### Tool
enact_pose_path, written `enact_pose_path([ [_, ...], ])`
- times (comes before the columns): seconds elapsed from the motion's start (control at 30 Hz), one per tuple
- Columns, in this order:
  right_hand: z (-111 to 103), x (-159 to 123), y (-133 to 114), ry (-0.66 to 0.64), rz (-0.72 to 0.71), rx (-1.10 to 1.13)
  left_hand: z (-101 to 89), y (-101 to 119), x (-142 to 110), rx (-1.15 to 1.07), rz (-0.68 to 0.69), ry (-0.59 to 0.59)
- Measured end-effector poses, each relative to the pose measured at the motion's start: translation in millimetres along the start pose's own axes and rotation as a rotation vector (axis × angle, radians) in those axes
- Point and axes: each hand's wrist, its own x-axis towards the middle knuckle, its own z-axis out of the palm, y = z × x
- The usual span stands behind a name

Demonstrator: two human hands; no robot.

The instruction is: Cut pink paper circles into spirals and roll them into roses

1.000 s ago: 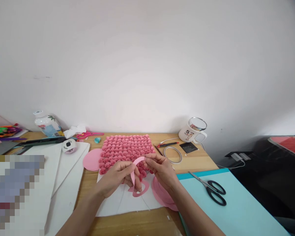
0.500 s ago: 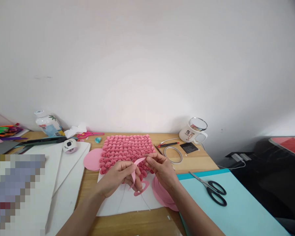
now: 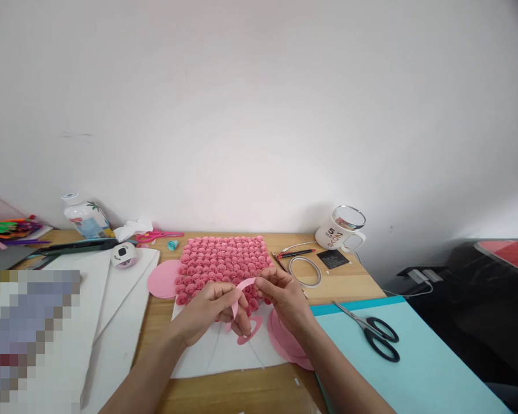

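Observation:
A curling pink paper strip [image 3: 245,283] spans between my two hands above a white sheet [image 3: 198,359]. My left hand [image 3: 220,305] pinches it between thumb and fingers, and a loose coil of the strip dangles below. One end sits in the fingertips of my right hand [image 3: 282,296]. Just beyond my hands, rolled pink paper roses [image 3: 222,259] cover the sheet in close rows. Pink paper discs [image 3: 280,339] lie partly under my right forearm, and another pink disc [image 3: 163,279] rests left of the roses.
Black-handled scissors [image 3: 373,333] lie on a light-blue folder [image 3: 423,362] at the right. Behind are a white mug [image 3: 339,230], a tape roll [image 3: 304,272] and pens [image 3: 297,253]. To the left stand a white bottle [image 3: 84,217], a small white-and-pink device [image 3: 124,255] and pink scissors [image 3: 159,235].
The strip between my hands now bows up into a slightly rounder arc. Both hands stay in nearly the same place.

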Motion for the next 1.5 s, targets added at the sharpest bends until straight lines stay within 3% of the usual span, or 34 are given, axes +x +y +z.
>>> enact_pose_path([
  [0.43, 0, 2, 3, 0.021, 0.042, 0.059, -1.5, 0, 0, 0.023, -0.001, 0.054],
  [0.57, -1, 2, 3, 0.03, 0.037, 0.056, -0.2, 1, 0, 0.012, -0.01, 0.023],
  [0.8, -2, 0, 2, -0.045, -0.037, -0.022, 0.7, 0, 2, 0.03, -0.036, 0.0],
  [0.93, -7, 4, 8, 0.003, -0.031, -0.074, -1.6, -1, 2, 0.045, -0.036, 0.026],
  [1.5, -5, 4, 11, -0.034, -0.099, -0.022, -3.2, -1, -2, 0.041, -0.034, -0.098],
])
